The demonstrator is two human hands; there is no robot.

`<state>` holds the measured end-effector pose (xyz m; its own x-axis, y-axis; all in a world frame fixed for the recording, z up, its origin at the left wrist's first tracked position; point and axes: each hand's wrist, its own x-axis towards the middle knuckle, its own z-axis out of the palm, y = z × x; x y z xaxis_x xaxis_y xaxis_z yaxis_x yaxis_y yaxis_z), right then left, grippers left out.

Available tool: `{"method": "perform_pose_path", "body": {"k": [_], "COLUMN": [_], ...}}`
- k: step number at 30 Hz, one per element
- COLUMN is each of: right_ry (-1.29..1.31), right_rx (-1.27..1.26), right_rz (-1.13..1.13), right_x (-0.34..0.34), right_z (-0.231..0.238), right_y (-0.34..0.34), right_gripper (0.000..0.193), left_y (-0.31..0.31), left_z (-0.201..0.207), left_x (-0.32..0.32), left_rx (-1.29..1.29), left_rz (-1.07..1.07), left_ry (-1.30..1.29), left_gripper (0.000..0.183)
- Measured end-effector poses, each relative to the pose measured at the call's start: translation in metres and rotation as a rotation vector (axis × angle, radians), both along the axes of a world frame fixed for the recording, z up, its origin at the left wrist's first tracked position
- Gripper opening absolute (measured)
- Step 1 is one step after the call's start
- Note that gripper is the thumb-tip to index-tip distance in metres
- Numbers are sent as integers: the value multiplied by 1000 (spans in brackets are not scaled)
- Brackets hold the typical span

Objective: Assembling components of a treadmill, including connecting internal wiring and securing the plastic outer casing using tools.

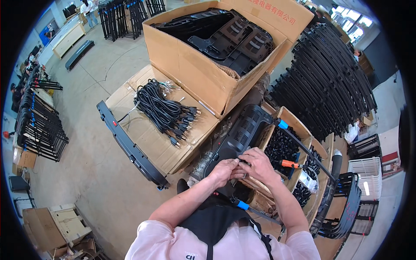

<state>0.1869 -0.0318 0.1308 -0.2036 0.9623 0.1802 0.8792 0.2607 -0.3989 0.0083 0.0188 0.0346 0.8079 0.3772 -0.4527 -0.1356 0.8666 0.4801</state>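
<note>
My left hand (pixel 224 171) and my right hand (pixel 259 165) meet over the near end of a black plastic housing with vent slots (pixel 245 130). The fingers of both are pinched together at the fingertips. Whatever lies between them is too small or hidden to name. Beside my right hand, a wooden parts box (pixel 256 185) holds many small black parts (pixel 281 149). An orange-handled tool (pixel 291 164) rests across it. A dark frame bar with blue ends (pixel 305 149) spans the box.
A bundle of black power cords (pixel 158 106) lies on cardboard (pixel 190 149) at left, beside a long black curved panel (pixel 130 149). Behind stands an open carton (pixel 186 56) of black plastic covers (pixel 234 37). Stacked black frames (pixel 325 80) rise at right.
</note>
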Motion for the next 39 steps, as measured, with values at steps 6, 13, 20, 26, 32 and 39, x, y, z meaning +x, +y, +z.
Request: {"method": "perform_pose_path", "body": {"k": [6, 13, 20, 26, 32, 39], "right_ry": [-39, 46, 8, -17, 42, 5], "right_rx": [-58, 217, 227, 169, 224, -315], "right_rz": [113, -123, -199, -231, -363, -368], "right_x": [21, 61, 75, 82, 83, 144], "right_z": [-1, -35, -77, -87, -69, -92], "right_y": [35, 107, 153, 156, 130, -23], "right_gripper": [28, 25, 27, 28, 33, 19], "left_y": [20, 41, 8, -10, -18, -41], "left_z": [9, 30, 24, 15, 22, 19], "left_x": [17, 15, -17, -17, -4, -2], "left_rx": [-67, -13, 36, 65, 100, 131], "left_rz": [86, 162, 15, -6, 4, -39], "left_ry": [17, 31, 149, 158, 169, 221], "left_gripper": [33, 52, 50, 50, 44, 42]}}
